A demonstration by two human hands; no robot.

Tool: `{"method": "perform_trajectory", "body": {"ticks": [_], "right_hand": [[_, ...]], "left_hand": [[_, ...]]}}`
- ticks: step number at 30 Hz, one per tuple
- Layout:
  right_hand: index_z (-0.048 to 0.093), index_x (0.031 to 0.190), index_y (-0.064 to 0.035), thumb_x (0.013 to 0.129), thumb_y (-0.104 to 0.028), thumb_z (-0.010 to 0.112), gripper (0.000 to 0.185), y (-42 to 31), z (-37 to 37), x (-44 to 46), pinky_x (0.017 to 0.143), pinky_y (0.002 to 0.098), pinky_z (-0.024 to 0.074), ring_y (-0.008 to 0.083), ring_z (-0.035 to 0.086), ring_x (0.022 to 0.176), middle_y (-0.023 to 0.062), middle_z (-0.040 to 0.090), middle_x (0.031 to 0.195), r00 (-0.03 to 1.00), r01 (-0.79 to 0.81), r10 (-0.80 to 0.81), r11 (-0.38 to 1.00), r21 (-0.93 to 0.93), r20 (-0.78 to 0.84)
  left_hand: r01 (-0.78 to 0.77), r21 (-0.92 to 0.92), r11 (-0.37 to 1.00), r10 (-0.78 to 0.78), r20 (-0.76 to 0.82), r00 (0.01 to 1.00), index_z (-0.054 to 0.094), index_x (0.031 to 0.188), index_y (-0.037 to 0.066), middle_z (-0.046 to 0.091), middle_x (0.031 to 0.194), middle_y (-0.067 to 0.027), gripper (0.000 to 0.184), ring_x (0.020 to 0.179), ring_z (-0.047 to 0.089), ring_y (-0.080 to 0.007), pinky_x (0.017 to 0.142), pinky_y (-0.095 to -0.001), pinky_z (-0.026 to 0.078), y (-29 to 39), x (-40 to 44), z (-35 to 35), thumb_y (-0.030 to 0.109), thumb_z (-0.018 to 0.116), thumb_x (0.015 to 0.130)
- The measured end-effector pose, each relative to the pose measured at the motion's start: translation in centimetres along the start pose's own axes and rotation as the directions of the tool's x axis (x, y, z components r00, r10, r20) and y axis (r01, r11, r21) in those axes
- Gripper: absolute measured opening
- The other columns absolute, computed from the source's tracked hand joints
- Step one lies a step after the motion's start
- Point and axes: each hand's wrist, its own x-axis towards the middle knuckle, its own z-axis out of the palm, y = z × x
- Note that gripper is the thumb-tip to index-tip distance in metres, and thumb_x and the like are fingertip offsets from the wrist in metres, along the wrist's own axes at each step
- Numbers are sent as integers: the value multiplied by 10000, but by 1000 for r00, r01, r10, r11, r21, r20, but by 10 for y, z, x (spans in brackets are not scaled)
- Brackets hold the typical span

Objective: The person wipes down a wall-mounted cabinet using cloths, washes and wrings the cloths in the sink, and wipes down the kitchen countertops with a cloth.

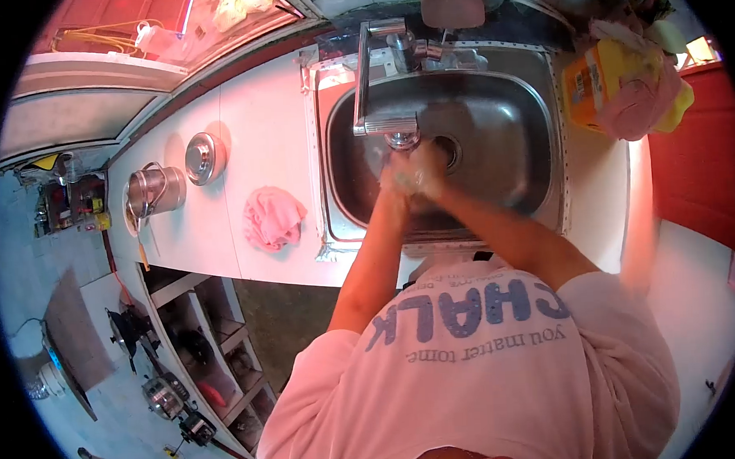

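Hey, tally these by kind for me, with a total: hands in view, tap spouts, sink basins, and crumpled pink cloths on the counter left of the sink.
Hands: 2, the left hand and right hand
Tap spouts: 1
Sink basins: 1
Crumpled pink cloths: 1
Total: 5

The head-worn camera looks steeply down and forward over the lettered T-shirt (488, 372) toward the stainless-steel sink (507, 141) and chrome faucet (386, 125), both close by, above mid-frame. Its fisheye sweep, rounded by black corners, takes in the white tabletop (257, 152) and cubby shelves (218, 344) at left.
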Motion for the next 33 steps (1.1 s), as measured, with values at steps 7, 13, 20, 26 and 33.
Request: {"method": "perform_trajectory", "body": {"ticks": [7, 13, 20, 26, 33], "right_hand": [[643, 949, -57, 816, -405, 596, 376, -13, -17, -10, 713, 472, 480, 405, 631, 813, 212, 658, 862, 996, -26, 42, 978, 205, -75], [627, 971, -59, 870, -454, 525, 420, 30, 13, 38, 707, 506, 479, 435, 613, 815, 220, 649, 908, 981, 9, 25, 984, 175, -191], [674, 841, -65, 856, -441, 564, 392, 22, -13, 45, 701, 466, 487, 414, 613, 805, 201, 650, 855, 983, 107, -45, 928, 358, -177], [699, 835, -98, 804, -450, 604, 366, 0, 18, -24, 756, 463, 481, 378, 637, 823, 174, 673, 853, 848, 488, -504, 863, -131, -161], [689, 915, -79, 827, -483, 528, 444, 22, -18, 32, 774, 480, 489, 414, 636, 840, 185, 672, 896, 989, 102, -102, 995, -12, -104]], "left_hand": [[631, -75, 772, -273, 858, 436, 606, 1077, 105, 647, 1038, -68, 367, 928, 624, -236, 784, -401, 509, 43, 41, -5, 417, 504, 912], [464, -16, 886, -388, 522, 759, 563, 1183, 105, 598, 1160, -85, 398, 1041, 574, -251, 883, -386, 469, 53, 13, 3, 383, 555, 899], [337, 170, 926, -363, 646, 671, 542, 1225, 90, 567, 1217, -87, 433, 1118, 534, -295, 938, -459, 434, 96, -14, -14, 382, 488, 910], [607, -192, 771, -9, 950, 312, 525, 1225, 77, 554, 1204, -86, 451, 1099, 533, -289, 913, -478, 446, 33, 30, -39, 392, 433, 917], [643, 35, 765, -558, 534, 635, 590, 1098, 63, 627, 1054, -117, 340, 937, 615, -279, 839, -432, 514, 58, 1, 1, 324, 442, 938]]}}
